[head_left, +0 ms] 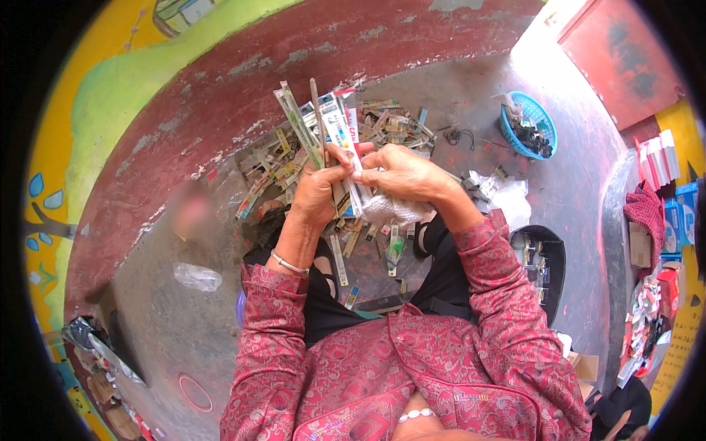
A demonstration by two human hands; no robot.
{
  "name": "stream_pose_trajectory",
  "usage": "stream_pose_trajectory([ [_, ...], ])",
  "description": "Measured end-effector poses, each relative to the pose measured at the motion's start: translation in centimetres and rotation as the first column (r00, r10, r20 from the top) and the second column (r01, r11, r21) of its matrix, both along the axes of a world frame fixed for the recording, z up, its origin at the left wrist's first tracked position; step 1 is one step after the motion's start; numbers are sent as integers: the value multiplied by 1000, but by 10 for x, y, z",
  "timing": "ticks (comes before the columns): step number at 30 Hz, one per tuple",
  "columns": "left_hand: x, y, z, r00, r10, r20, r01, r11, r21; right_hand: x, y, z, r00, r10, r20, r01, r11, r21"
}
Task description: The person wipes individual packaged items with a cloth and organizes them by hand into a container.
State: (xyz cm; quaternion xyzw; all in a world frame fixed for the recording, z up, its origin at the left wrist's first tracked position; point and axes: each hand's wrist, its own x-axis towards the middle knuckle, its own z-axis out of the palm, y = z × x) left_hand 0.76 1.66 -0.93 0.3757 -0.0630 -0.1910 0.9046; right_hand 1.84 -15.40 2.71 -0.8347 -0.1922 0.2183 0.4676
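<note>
My left hand point(315, 192) is closed around a bundle of long slim printed packs in clear and white wrapping. Among them a greenish clear pack point(298, 121) leans left, and a white pack point(340, 131) stands on the right. Between these, a thin brown stick point(317, 110) rises from the same grip. My right hand point(407, 173) is closed with a white textured cloth point(393, 209) under its palm, its fingertips meeting the lower part of the white pack. Below and beyond both hands, a loose pile of similar slim packs point(283, 167) covers the floor.
A blue basket point(548, 123) with dark and grey stuff stands at the far right. White plastic point(509, 200) lies right of the pile, above a black tub point(555, 275). Clear plastic point(197, 277) lies on the left floor. A red-brown wall point(243, 77) curves behind.
</note>
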Motion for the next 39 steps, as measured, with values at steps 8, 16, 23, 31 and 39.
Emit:
stream_pose_trajectory([
  [8,0,0,6,1000,-24,9,23,993,114,20,-20,13,833,-456,-314,536,522,663],
  [16,-4,1,2,988,-150,19,136,936,325,6,15,-1,810,-431,399,331,896,296],
  [23,-11,-5,11,931,-360,52,329,894,304,37,-7,-11,484,-471,737,638,767,71],
  [31,1,-3,3,989,47,-141,-14,974,227,23,-12,4,658,-728,193,588,656,474],
  [39,6,4,-12,970,179,-162,-158,978,136,-6,30,-13,743,-88,664,184,980,-77],
])
